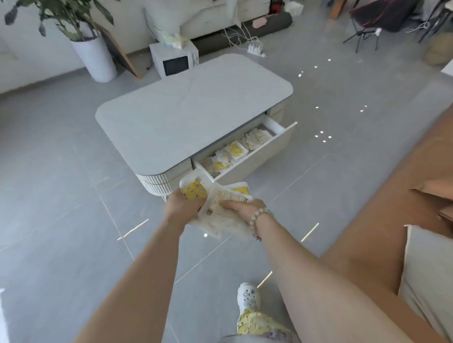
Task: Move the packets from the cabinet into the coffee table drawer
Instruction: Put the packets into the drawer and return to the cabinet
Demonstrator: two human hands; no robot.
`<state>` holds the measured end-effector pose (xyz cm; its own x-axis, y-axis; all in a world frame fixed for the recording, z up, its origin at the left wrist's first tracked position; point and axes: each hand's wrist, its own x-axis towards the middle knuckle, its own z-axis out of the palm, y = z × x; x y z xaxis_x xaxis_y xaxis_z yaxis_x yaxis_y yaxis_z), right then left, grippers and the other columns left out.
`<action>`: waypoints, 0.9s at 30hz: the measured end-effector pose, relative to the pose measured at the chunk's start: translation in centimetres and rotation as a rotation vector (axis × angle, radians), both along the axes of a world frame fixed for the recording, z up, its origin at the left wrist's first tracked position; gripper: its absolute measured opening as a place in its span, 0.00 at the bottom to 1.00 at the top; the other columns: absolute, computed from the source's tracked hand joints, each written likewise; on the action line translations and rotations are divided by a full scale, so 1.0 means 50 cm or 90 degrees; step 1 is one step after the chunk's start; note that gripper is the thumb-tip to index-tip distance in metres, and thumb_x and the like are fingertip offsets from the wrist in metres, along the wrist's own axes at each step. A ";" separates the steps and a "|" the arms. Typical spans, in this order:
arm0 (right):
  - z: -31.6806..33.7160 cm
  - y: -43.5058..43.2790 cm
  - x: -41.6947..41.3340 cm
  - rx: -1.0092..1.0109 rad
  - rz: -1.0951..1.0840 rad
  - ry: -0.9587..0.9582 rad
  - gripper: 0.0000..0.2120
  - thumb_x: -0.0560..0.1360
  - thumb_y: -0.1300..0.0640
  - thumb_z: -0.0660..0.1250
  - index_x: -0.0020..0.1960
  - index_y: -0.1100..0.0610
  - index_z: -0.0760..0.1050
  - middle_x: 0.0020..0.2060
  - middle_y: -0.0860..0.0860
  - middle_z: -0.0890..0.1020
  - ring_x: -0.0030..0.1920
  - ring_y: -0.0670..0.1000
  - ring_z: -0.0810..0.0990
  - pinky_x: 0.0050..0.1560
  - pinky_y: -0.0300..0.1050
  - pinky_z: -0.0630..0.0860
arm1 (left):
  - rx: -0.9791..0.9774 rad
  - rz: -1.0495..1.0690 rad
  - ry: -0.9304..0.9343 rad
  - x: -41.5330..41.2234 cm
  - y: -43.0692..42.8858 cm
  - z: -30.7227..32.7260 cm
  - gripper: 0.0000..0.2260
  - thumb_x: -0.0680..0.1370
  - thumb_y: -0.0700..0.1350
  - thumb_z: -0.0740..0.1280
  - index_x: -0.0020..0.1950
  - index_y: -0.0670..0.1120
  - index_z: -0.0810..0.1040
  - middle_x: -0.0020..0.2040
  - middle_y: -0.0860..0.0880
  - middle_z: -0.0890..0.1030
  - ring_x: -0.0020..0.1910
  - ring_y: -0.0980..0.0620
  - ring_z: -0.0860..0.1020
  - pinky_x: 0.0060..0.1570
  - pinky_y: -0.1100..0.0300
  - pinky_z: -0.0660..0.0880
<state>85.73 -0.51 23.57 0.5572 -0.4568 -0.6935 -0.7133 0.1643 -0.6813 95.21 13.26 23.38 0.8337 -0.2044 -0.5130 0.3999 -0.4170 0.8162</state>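
Note:
Both my hands grip one stack of white and yellow packets (214, 201) in front of me, above the floor. My left hand (179, 207) holds the stack's left side and my right hand (238, 206), with a bead bracelet on the wrist, lies across its right side. Just beyond the stack stands the white coffee table (186, 111). Its drawer (262, 152) is pulled out on the near right side, and several similar packets (233, 152) lie inside. The cabinet is not in view.
A brown sofa (410, 183) with a beige cushion (432, 278) runs along the right. A potted plant (96, 54) and a small white appliance (173, 59) stand behind the table. Cables and a power strip (255, 48) lie on the grey tiled floor.

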 end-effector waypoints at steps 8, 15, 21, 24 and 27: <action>-0.025 -0.202 0.042 0.029 -0.037 -0.002 0.30 0.60 0.44 0.79 0.56 0.57 0.77 0.47 0.51 0.82 0.45 0.51 0.81 0.46 0.43 0.79 | 0.056 -0.041 -0.018 0.039 -0.206 0.006 0.08 0.72 0.42 0.71 0.48 0.49 0.75 0.41 0.51 0.79 0.42 0.50 0.77 0.38 0.60 0.75; -0.047 -0.308 0.069 0.028 -0.020 -0.003 0.35 0.56 0.40 0.78 0.56 0.56 0.77 0.49 0.52 0.83 0.48 0.53 0.82 0.53 0.47 0.79 | 0.071 -0.038 -0.022 0.057 -0.314 0.000 0.10 0.73 0.42 0.70 0.53 0.47 0.75 0.41 0.52 0.77 0.41 0.51 0.76 0.35 0.61 0.72; -0.067 -0.334 0.084 0.051 -0.049 0.009 0.30 0.60 0.42 0.78 0.55 0.58 0.77 0.49 0.53 0.82 0.48 0.52 0.81 0.48 0.44 0.78 | 0.090 -0.049 -0.019 0.082 -0.349 -0.019 0.10 0.73 0.42 0.69 0.54 0.46 0.76 0.41 0.51 0.77 0.40 0.50 0.76 0.35 0.60 0.72; -0.074 -0.361 0.095 0.079 -0.088 -0.004 0.29 0.61 0.44 0.78 0.53 0.60 0.76 0.48 0.52 0.82 0.49 0.53 0.81 0.51 0.45 0.78 | 0.081 -0.052 -0.009 0.102 -0.385 -0.024 0.10 0.73 0.43 0.70 0.53 0.47 0.75 0.42 0.50 0.77 0.41 0.50 0.76 0.35 0.60 0.71; -0.082 -0.395 0.114 0.071 -0.107 0.002 0.28 0.61 0.43 0.78 0.52 0.59 0.75 0.50 0.53 0.82 0.51 0.54 0.81 0.53 0.46 0.78 | 0.073 -0.071 -0.005 0.130 -0.429 -0.034 0.07 0.74 0.43 0.70 0.49 0.49 0.74 0.42 0.50 0.78 0.45 0.48 0.77 0.40 0.58 0.73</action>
<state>91.41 -20.27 19.47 0.4764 -0.4639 -0.7469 -0.6718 0.3559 -0.6496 101.72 -8.19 21.70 0.8135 -0.2364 -0.5313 0.3393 -0.5489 0.7639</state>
